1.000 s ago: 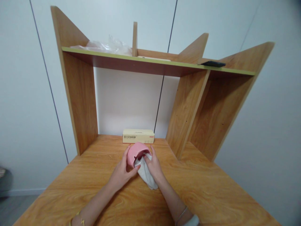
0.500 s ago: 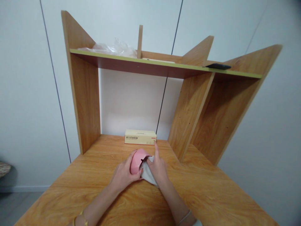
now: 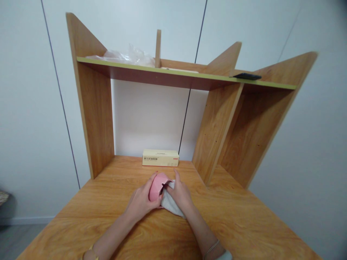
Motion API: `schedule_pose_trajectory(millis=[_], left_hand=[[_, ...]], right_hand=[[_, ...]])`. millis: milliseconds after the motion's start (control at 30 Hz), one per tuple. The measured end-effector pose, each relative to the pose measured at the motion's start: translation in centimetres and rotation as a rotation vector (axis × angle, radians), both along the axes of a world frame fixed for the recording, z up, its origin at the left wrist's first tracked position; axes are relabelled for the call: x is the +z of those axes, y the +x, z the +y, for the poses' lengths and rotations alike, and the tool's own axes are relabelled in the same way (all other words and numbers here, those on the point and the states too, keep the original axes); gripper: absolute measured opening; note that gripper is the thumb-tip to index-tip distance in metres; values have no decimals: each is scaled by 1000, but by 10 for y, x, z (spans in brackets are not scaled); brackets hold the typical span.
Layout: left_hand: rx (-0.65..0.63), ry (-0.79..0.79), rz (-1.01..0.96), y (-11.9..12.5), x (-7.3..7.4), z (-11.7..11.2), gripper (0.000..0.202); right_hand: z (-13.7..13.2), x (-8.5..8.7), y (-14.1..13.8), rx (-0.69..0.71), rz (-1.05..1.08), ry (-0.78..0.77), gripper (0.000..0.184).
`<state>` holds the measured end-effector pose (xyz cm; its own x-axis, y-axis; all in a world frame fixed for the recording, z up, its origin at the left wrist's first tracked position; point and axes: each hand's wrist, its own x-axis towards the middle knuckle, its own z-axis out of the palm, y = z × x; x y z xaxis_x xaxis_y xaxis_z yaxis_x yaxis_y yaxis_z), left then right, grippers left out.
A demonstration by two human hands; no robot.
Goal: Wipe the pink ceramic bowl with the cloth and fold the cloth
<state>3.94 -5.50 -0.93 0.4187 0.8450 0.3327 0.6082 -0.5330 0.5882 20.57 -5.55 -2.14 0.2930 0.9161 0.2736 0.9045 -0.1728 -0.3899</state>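
Note:
My left hand (image 3: 142,199) is wrapped round a pink bowl-shaped dish (image 3: 157,185), which is tilted on its side with its opening toward the right. A small dark notch shows at its rim. My right hand (image 3: 181,195) grips a light grey cloth (image 3: 171,205) and presses part of it into the dish's opening. One finger of that hand points up, away from the cloth. The fingertips inside the dish are partly hidden. Loose cloth hangs down below the right hand toward the table.
A cream-coloured long box (image 3: 160,159) with printed lettering lies at the back of the wooden table (image 3: 130,238). Above it stands a wooden shelf unit (image 3: 97,119), with clear plastic bags (image 3: 130,57) and a flat black object (image 3: 247,76) on its upper board.
My right hand has shifted slightly with the cloth at the dish's opening, and its raised finger is lower. The left hand keeps its hold. The whole view has moved a little.

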Motion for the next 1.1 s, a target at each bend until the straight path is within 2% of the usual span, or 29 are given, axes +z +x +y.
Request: schedule_pose_trajectory(millis=[200, 300, 433, 633, 767, 900, 1100], left_hand=[[-30, 27, 12, -1, 0, -1, 72], [-37, 22, 19, -1, 0, -2, 73], [-30, 34, 4, -1, -3, -1, 74], [118, 47, -142, -4, -8, 8, 65], [83, 52, -182, -2, -7, 6, 71], [64, 41, -174, -1, -5, 2, 81], [74, 53, -236, -4, -3, 6, 76]], right_hand=[[-10, 13, -4, 40, -157, 152, 68], [-12, 16, -3, 57, -143, 156, 68], [-9, 10, 1, 134, -78, 139, 64], [-2, -5, -1, 117, 207, 211, 60], [2, -11, -6, 127, 445, 336, 57], [7, -17, -11, 157, 634, 391, 52], [14, -29, -11, 189, 733, 389, 46]])
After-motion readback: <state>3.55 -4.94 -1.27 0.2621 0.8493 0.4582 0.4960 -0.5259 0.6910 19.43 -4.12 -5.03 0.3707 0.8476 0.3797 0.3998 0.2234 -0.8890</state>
